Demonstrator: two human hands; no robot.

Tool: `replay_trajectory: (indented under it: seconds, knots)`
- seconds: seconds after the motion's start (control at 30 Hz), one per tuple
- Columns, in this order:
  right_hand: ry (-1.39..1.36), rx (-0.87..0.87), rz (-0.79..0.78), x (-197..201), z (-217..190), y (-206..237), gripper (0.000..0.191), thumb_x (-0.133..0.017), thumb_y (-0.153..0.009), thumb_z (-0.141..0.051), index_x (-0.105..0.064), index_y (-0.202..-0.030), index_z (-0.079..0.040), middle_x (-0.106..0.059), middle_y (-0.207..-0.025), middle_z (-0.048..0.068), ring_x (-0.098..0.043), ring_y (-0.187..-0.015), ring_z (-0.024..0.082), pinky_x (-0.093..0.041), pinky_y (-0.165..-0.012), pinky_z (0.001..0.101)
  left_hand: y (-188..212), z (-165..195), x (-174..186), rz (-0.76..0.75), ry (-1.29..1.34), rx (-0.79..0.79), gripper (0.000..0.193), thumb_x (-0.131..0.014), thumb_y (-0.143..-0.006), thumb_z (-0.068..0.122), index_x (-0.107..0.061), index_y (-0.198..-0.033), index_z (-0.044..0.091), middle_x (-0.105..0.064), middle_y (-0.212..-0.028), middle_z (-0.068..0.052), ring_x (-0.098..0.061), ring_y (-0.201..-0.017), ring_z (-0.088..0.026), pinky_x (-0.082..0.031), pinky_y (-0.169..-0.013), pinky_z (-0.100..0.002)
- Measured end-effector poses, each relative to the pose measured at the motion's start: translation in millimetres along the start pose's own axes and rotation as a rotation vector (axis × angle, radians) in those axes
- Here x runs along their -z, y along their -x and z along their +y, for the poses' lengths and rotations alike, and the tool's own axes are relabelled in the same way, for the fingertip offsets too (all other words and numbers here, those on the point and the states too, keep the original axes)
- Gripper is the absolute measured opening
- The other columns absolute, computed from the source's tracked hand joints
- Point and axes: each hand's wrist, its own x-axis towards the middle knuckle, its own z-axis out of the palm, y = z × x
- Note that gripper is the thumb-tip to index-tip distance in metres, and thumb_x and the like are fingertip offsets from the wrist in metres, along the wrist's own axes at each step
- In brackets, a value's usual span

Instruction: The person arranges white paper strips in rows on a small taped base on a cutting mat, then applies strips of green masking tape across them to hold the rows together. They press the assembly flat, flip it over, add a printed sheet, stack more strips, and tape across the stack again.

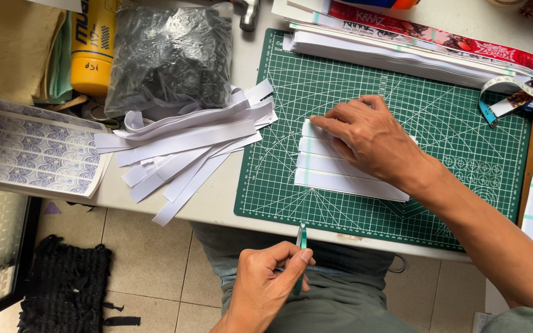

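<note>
Pressing white strips (347, 176) flat on green mat (439, 123), open right hand (371, 139); left hand (266, 283) pinching teal cutter (301, 237); paper offcuts (186, 148) alongside.

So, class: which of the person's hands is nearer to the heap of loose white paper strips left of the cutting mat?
Left. The left hand hangs below the table edge, pinching a thin green strip, just below-right of the heap. The right hand presses stacked strips on the mat, farther right.
</note>
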Motion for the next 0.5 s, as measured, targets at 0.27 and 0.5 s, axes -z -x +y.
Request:
replay_trajectory:
  seconds: [0.27, 0.5]
  knots:
    - [0.032, 0.043, -0.002, -3, -5, 12, 0.037, -0.075, -0.087, -0.013, -0.074, -0.123, -0.022, -0.074, -0.107, -0.001, -0.068, -0.098, 0.016, -0.044, -0.106, 0.0489, 1, 2, -1, -0.008, 0.023, 0.036, 0.029, -0.069, -0.096, 0.024, -0.079, -0.090, -0.003, -0.064, -0.051, -0.005, -0.072, -0.053, -0.010, -0.055, -0.047, -0.023]
    - [0.040, 0.050, 0.008, -8, -5, 13, 0.034, -0.073, -0.088, -0.015, -0.074, -0.121, -0.024, -0.074, -0.108, -0.002, -0.068, -0.099, 0.015, -0.043, -0.107, 0.0503, 2, 3, 0, -0.005, 0.019, 0.025, 0.029, -0.070, -0.095, 0.024, -0.080, -0.092, -0.002, -0.066, -0.054, -0.005, -0.073, -0.054, -0.010, -0.056, -0.048, -0.023]
